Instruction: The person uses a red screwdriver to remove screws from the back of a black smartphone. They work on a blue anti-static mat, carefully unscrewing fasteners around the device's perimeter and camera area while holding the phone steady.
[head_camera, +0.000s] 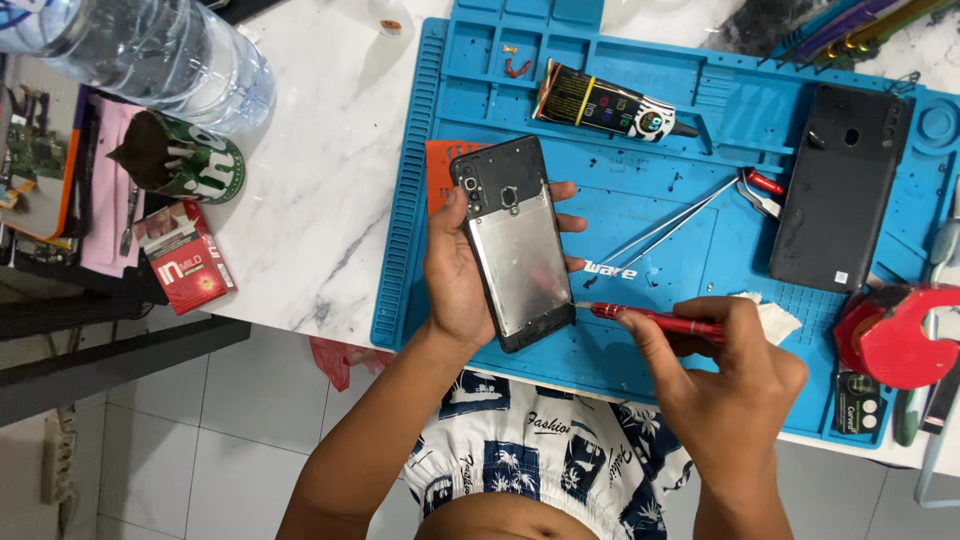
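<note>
A red screwdriver is gripped in the right hand, its tip set against the lower right edge of an opened phone, which is clasped by the left hand above the blue mat. The back cover is already off and lies farther right, near the tweezers; further disassembly appears to remain.

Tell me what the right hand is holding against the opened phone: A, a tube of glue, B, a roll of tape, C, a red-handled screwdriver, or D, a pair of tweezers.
C: the right hand grips a red-handled screwdriver with its tip at the lower edge of the opened phone, which the left hand holds; the tweezers lie untouched on the blue mat.
</note>
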